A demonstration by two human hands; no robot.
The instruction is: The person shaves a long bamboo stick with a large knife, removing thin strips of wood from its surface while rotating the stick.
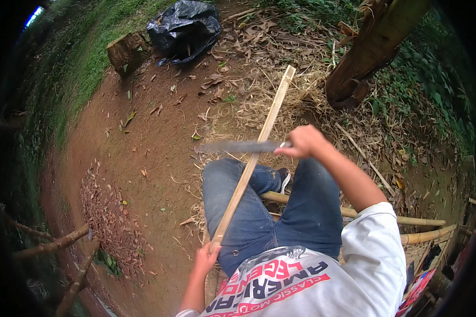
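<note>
**A:** Panel, head view. Which hand holds what?

**B:** The left hand [206,257], near and low in the scene, has its fingers closed around the near end of a long pale bamboo strip [254,156]. The right hand [303,141], farther off and to the right, has its fingers wrapped shut on the handle of a long-bladed knife [240,146].

**A:** How does the strip lie?

**B:** Its long axis runs from the left hand up and away to the far right, passing over the person's left thigh, clad in blue jeans [248,211], and ending above a patch of dry straw [280,100]. The far end is free (nothing visibly supports it).

**A:** And the blade relative to the strip?

**B:** The blade extends leftward from the right hand and crosses the strip roughly at right angles, about midway along its length. The blade is blurred, so whether it touches the strip cannot be told. The right hand lies just right of the crossing; the left hand is well apart from it, at the near end.

**A:** Surroundings?

**B:** Bare earth ground [153,158] with scattered leaves, a black plastic bag [185,26] at the far side, a tree trunk [370,47] at far right, and bamboo poles [423,235] under the sitter at near right.
</note>
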